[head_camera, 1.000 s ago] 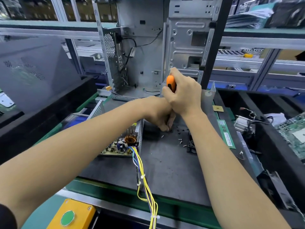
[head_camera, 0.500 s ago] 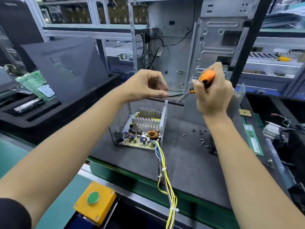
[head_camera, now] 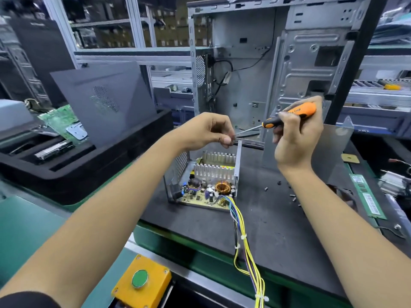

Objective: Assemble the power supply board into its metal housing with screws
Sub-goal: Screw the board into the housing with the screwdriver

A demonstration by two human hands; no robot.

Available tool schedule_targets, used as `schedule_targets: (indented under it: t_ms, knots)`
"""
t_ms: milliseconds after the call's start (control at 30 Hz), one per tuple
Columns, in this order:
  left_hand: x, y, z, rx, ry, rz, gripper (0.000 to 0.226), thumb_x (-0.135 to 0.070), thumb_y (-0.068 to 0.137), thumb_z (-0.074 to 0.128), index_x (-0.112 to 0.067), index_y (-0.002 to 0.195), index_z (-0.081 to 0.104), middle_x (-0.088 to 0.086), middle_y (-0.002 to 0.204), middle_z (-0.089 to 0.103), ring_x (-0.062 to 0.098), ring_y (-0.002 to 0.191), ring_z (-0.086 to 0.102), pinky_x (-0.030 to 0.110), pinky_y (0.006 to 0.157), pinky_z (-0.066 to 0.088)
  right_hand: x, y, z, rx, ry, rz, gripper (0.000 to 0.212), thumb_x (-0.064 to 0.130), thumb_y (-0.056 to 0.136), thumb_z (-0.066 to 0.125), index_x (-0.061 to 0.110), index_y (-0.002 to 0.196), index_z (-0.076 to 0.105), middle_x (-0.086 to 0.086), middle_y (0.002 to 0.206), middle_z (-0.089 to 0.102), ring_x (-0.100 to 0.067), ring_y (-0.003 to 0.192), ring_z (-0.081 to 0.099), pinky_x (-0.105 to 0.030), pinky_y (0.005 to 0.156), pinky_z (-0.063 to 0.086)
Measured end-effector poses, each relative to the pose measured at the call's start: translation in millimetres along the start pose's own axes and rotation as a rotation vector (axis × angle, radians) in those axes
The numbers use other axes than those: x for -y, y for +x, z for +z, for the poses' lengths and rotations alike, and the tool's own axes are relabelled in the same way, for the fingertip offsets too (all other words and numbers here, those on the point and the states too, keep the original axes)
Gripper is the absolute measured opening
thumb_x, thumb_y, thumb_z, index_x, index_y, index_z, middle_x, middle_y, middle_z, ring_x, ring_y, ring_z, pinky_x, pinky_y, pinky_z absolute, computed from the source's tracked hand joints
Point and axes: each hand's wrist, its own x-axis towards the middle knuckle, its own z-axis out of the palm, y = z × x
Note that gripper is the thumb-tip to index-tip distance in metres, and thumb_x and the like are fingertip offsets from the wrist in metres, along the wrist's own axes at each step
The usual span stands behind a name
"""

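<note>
An open computer case (head_camera: 255,70) stands upright at the far edge of the dark work mat (head_camera: 278,230), its open side facing the camera. The metal housing (head_camera: 237,165) sits near the middle of the mat, closer to its left edge, open at the top and on its near side, with the power supply board (head_camera: 206,194) lying flat inside it. The board's finned heat sinks stand along the far wall and a copper coil sits near the near right corner. A bundle of yellow wires (head_camera: 246,247) leaves the board's near right corner and runs toward the near edge of the mat and over it. A bent metal cover plate (head_camera: 329,152) stands just right of the housing.

Both forearms reach forward from the near corners. The left hand (head_camera: 208,132) hovers above the housing's far right corner, fingers curled, thumb and forefinger pinched together at the tip of the screwdriver (head_camera: 289,116); whatever they pinch is too small to make out. The right hand (head_camera: 298,138) grips the orange handle, the shaft pointing left and slightly down toward the left fingertips. Loose screws (head_camera: 280,190) lie scattered on the mat right of the housing.
</note>
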Motion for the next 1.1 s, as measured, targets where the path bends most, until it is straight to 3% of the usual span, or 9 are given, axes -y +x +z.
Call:
schedule_targets:
  t_ms: [133,267,333,467,633,733,833,933,1100]
  knots:
    - [0,1,1,0.012,0.003,-0.008,0.017,-0.003,0.090,0.075,-0.020,0.091,0.073,0.017,0.093,0.077,0.024,0.086,0.076,0.029,0.084,0.059,-7,-3,1,0.030,0.004,0.023,0.020,0.010,0.090,0.055,0.025,0.084,0.044,-0.025,0.073,0.045,-0.026,0.053,0.065,-0.023,0.039,0.035]
    - [-4,-1,3,-0.014,-0.036,0.004,0.016,0.005,0.091,0.072,-0.010,0.093,0.069,0.006,0.089,0.079,0.017,0.081,0.075,0.023,0.079,0.057,-7,1,-1,0.033,0.021,0.034,0.018,0.010,0.091,0.055,0.021,0.085,0.042,-0.033,0.073,0.047,-0.017,0.051,0.062,-0.023,0.037,0.034]
    - [-4,-1,3,-0.026,-0.033,-0.003,0.010,0.008,0.092,0.069,-0.002,0.096,0.067,0.008,0.091,0.078,0.019,0.081,0.073,0.025,0.079,0.057,-6,1,-2,0.037,0.019,0.037,0.017,0.011,0.091,0.055,0.021,0.085,0.043,-0.028,0.071,0.047,-0.017,0.050,0.061,-0.022,0.038,0.035]
    - [-6,-2,2,-0.044,-0.011,0.017,0.009,0.005,0.093,0.068,0.005,0.102,0.067,0.033,0.101,0.072,0.028,0.088,0.071,0.034,0.088,0.060,-6,1,0,0.051,0.019,0.049,0.017,0.012,0.090,0.055,0.021,0.085,0.042,-0.019,0.070,0.048,-0.017,0.051,0.061,-0.023,0.039,0.036]
    - [-7,-1,1,0.004,-0.002,-0.010,0.009,0.002,0.094,0.069,-0.002,0.102,0.070,0.009,0.090,0.077,0.019,0.083,0.073,0.026,0.083,0.057,-2,1,2,0.090,0.008,0.062,0.016,0.013,0.089,0.056,0.020,0.085,0.042,-0.013,0.075,0.048,-0.018,0.054,0.059,-0.024,0.042,0.038]
    - [-8,-2,1,-0.036,-0.007,0.001,0.011,0.002,0.093,0.071,-0.001,0.103,0.071,-0.003,0.083,0.076,0.014,0.080,0.071,0.023,0.081,0.055,0,2,1,0.076,0.034,0.069,0.016,0.012,0.089,0.056,0.019,0.085,0.042,-0.008,0.074,0.049,-0.029,0.058,0.062,-0.023,0.042,0.039]
    - [-9,-4,1,-0.029,0.004,-0.004,0.013,0.002,0.092,0.072,-0.002,0.104,0.071,0.001,0.084,0.075,0.015,0.081,0.070,0.026,0.083,0.056,-2,2,0,0.084,0.020,0.081,0.015,0.013,0.089,0.055,0.019,0.085,0.043,-0.016,0.074,0.051,-0.018,0.055,0.064,-0.022,0.040,0.037]
    - [-9,-4,0,0.005,0.017,-0.011,0.015,0.001,0.091,0.074,-0.004,0.105,0.072,0.024,0.097,0.073,0.019,0.086,0.070,0.033,0.089,0.056,-2,1,0,0.097,-0.007,0.098,0.014,0.013,0.089,0.055,0.019,0.085,0.043,-0.028,0.074,0.051,-0.012,0.047,0.056,-0.021,0.038,0.035]
    - [-6,-3,0,0.030,0.013,-0.020,0.016,-0.003,0.091,0.075,-0.010,0.106,0.074,0.008,0.089,0.076,0.017,0.086,0.072,0.024,0.086,0.054,-3,3,-2,0.097,-0.049,0.095,0.013,0.022,0.087,0.056,0.023,0.084,0.044,-0.028,0.070,0.053,-0.026,0.046,0.050,-0.022,0.039,0.036]
